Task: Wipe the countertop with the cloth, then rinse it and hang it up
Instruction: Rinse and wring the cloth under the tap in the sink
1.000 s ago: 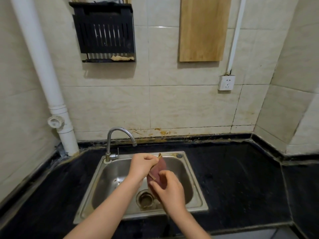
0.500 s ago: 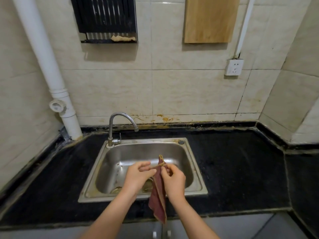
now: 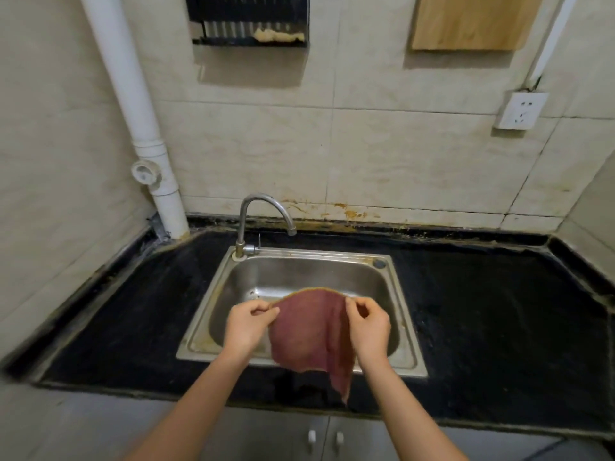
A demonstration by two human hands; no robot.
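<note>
The cloth (image 3: pixel 311 331) hung spread open above the front of the sink (image 3: pixel 301 277), its lower corner drooping past the front rim over the countertop (image 3: pixel 482 311). The left hand (image 3: pixel 248 324) pinched its top left edge and the right hand (image 3: pixel 369 324) pinched its top right edge. The tap (image 3: pixel 263 214) stood at the sink's back left, a rack (image 3: pixel 248 19) on the wall above.

No text, label or number can be read anywhere.
</note>
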